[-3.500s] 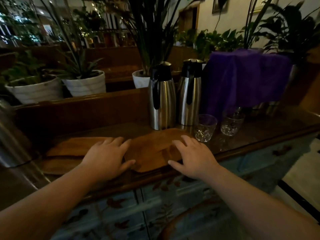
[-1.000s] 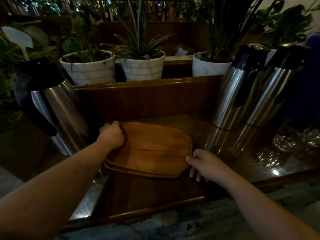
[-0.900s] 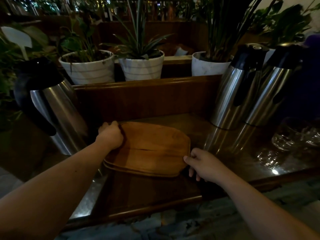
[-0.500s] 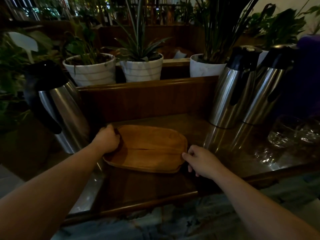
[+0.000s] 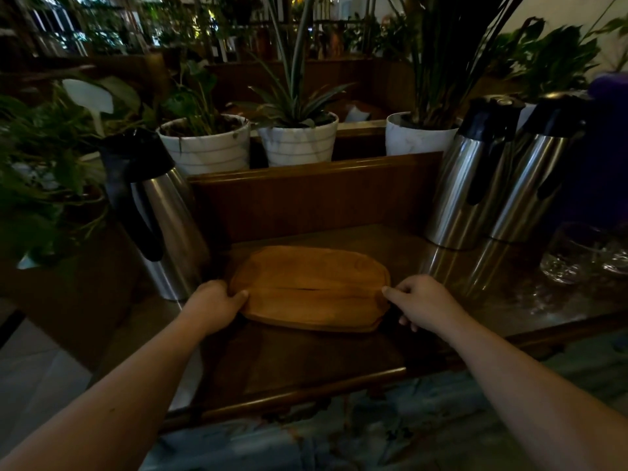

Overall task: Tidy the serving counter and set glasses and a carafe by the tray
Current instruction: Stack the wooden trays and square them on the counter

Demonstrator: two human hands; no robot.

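Both hands grip the wooden tray (image 5: 307,288) by its ends.
Left hand (image 5: 212,305) curls round the left end, right hand (image 5: 423,305) pinches the right end; the tray lies mid-counter (image 5: 306,362), between steel carafes (image 5: 467,192), glasses (image 5: 571,254) toward the counter's right edge.

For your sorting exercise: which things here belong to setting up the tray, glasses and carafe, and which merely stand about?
Job: wooden tray, gripped by left hand and right hand; glasses; steel carafes.

Standing about: potted plants; purple cloth.
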